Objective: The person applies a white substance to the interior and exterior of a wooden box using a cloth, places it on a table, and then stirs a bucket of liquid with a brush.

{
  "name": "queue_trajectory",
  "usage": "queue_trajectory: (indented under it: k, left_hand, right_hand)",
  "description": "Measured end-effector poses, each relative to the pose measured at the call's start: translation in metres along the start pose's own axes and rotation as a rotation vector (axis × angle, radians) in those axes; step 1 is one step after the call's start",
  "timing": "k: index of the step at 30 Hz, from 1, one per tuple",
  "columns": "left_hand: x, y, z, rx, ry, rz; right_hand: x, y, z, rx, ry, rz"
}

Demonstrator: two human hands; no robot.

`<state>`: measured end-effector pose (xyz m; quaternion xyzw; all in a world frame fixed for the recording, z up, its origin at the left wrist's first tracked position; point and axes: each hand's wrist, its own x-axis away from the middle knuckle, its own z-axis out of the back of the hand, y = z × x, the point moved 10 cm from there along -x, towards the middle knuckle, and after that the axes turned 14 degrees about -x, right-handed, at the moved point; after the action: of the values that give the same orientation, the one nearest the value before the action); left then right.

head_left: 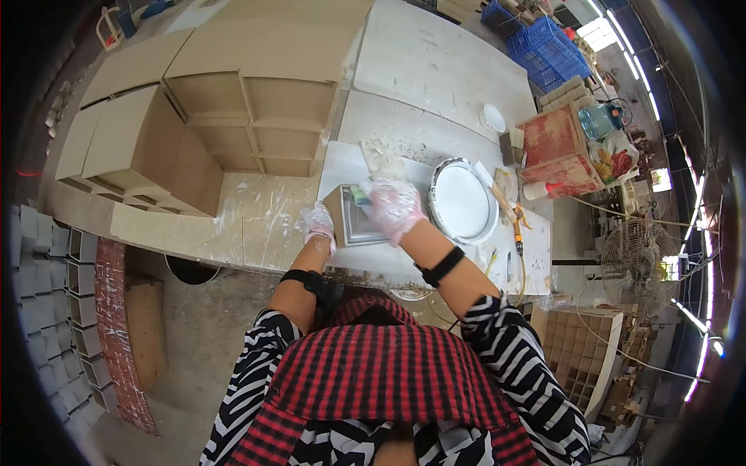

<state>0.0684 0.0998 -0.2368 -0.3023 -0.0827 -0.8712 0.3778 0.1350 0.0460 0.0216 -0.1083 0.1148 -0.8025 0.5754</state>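
Near the middle of the frame, the left hand (319, 223), in a thin clear glove, rests closed against the left edge of a small square box (355, 217) lying on the paint-smeared white surface (272, 221), while the gloved right hand (394, 204) grips a brush (362, 194) over the box's top edge. Just right of the box sits a round white-filled tub (463, 200), and further right, toward the upper right, stands a red-and-white crate (561, 147). Plain tan cubby shelves (233, 116) fill the upper left, and blue plastic crates (544, 43) are stacked at the top right.
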Motion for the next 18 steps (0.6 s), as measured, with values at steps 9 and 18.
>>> queue_trajectory:
  k: [9, 18]
  left_hand:
    - [0.013, 0.003, 0.016, -0.169, 0.029, -0.043]
    - [0.052, 0.016, 0.053, -0.451, -0.004, -0.210]
  right_hand:
    - [-0.004, 0.036, -0.006, 0.199, -0.079, -0.161]
    - [-0.005, 0.037, -0.013, 0.341, -0.309, -0.164]
